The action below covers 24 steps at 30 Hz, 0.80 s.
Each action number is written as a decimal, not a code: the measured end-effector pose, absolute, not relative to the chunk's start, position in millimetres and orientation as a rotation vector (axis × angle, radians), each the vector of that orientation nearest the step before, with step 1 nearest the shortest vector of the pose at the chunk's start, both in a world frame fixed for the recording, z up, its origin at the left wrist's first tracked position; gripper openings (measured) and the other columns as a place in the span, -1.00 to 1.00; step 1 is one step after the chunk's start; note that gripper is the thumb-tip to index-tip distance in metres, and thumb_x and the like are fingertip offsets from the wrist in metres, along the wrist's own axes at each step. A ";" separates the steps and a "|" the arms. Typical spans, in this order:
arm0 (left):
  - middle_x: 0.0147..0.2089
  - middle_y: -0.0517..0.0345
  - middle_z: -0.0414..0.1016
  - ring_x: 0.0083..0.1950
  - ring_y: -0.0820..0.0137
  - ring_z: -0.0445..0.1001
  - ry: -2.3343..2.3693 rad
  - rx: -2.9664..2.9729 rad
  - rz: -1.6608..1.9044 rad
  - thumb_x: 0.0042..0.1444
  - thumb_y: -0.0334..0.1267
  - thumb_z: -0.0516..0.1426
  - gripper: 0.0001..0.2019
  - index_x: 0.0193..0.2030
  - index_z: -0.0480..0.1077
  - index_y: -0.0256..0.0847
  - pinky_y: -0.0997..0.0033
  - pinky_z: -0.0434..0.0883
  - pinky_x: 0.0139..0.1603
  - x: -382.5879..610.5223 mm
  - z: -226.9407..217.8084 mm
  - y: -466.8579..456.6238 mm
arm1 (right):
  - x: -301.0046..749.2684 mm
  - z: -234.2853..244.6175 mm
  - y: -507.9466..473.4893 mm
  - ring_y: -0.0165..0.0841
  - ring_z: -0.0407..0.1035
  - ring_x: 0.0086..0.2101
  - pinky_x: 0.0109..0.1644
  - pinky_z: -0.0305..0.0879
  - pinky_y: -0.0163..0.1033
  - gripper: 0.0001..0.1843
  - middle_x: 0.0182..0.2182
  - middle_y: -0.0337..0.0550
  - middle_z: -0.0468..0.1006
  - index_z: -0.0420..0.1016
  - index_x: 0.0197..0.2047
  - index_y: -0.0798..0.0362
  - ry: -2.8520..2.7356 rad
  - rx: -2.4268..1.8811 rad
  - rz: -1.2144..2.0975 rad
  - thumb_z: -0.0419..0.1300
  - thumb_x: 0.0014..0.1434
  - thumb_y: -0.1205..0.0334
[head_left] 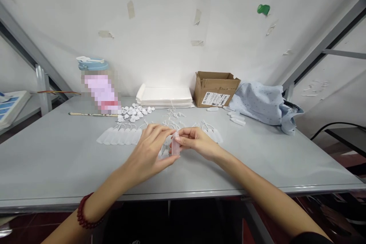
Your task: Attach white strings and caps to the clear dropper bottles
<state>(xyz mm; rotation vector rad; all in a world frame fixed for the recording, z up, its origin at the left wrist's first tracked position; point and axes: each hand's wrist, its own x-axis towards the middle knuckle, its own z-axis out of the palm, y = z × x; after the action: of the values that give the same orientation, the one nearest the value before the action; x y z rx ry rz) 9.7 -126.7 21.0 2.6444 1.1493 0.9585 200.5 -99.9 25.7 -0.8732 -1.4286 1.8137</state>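
Above the grey table (57, 167), left hand (148, 148) and right hand (197, 142) together pinch a small pink vial (175, 148) between them.

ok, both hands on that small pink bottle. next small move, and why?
Probably press the top home: the right hand pinches the upper end of the small pink bottle while the left hand steadies its body, upright over the table. Whether a cap is already on is too small to tell.

Grey table (57, 167): row of small clear bottles (120, 136), loose white caps (134, 111) behind them. Along the back edge: lidded jug (98, 85), stack of white sheets (165, 97), cardboard box (215, 88), blue cloth (261, 103). Thin stick (93, 114) lies left of caps.
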 end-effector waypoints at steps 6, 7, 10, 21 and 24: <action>-0.08 0.05 0.40 -0.01 0.17 0.23 1.171 2.582 0.745 0.00 -0.19 0.24 -0.62 -0.05 0.30 -0.16 0.13 0.30 -0.04 8.6 21.0 -133.7 | 202.8 25.0 -101.0 -0.45 0.46 -0.50 -0.28 0.44 -0.29 -0.62 -0.55 -0.22 0.53 0.52 -0.44 0.16 -1.626 -1.011 1.896 0.34 -0.05 -0.05; -0.10 0.05 0.40 -0.02 0.17 0.23 1.182 2.574 0.708 -0.01 -0.18 0.24 -0.64 -0.07 0.31 -0.18 0.14 0.30 -0.04 9.0 20.1 -134.5 | 203.7 25.3 -101.5 -0.44 0.47 -0.51 -0.30 0.43 -0.30 -0.59 -0.55 -0.21 0.54 0.50 -0.45 0.17 -1.671 -1.027 1.928 0.33 -0.04 -0.07; -0.11 0.04 0.38 -0.01 0.17 0.23 1.209 2.577 0.595 0.00 -0.18 0.22 -0.65 -0.07 0.31 -0.21 0.14 0.28 -0.04 9.7 17.7 -136.0 | 206.3 26.6 -102.8 -0.45 0.47 -0.54 -0.38 0.40 -0.35 -0.55 -0.54 -0.17 0.54 0.46 -0.49 0.20 -1.809 -1.093 1.972 0.30 -0.02 -0.10; -0.13 0.01 0.33 -0.03 0.15 0.20 1.269 2.692 0.458 -0.02 -0.11 0.24 -0.60 -0.06 0.35 -0.23 0.11 0.23 -0.05 9.5 15.0 -135.9 | 204.3 19.8 -103.7 -0.46 0.45 -0.60 -0.53 0.33 -0.40 -0.69 -0.57 -0.20 0.51 0.45 -0.46 0.21 -1.876 -1.232 1.891 0.29 0.04 0.09; -0.14 0.02 0.31 -0.05 0.17 0.18 1.287 2.678 0.409 -0.04 -0.12 0.26 -0.61 -0.09 0.38 -0.23 0.13 0.23 -0.08 9.9 15.9 -136.0 | 202.3 19.4 -104.7 -0.47 0.45 -0.62 -0.56 0.31 -0.42 -0.74 -0.61 -0.23 0.49 0.43 -0.48 0.20 -1.884 -1.269 1.881 0.27 0.07 0.16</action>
<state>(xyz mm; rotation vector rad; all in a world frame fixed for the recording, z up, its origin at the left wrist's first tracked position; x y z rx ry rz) 9.9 -136.0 15.9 2.6776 1.2865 0.4085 202.3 -104.7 19.4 -1.2687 -1.8841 1.8809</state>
